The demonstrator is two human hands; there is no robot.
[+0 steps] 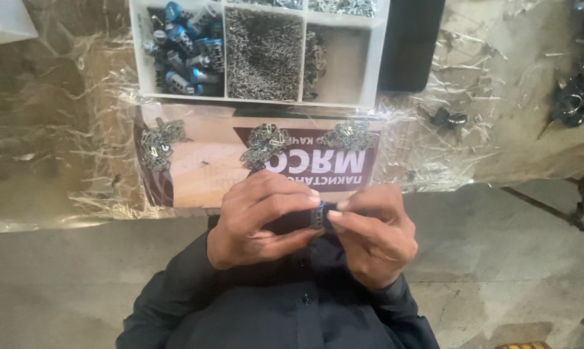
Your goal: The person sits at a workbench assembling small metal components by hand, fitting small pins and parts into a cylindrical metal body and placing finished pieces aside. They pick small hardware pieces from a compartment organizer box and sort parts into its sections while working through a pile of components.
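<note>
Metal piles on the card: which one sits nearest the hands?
The middle pile, just above the left hand; the left pile and right pile lie farther off.

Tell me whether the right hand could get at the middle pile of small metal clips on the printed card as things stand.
Probably yes: the middle pile lies uncovered just beyond the right hand, nothing between. But that hand and the left hand pinch a small cylinder, so it is occupied.

Dark navy, near-black button-up shirt [285,317], small dark button on the front placket, creased fabric. Long sleeves reach both wrists. Left hand [259,220] and right hand [373,232] bare, no gloves, rings or watch visible.
</note>
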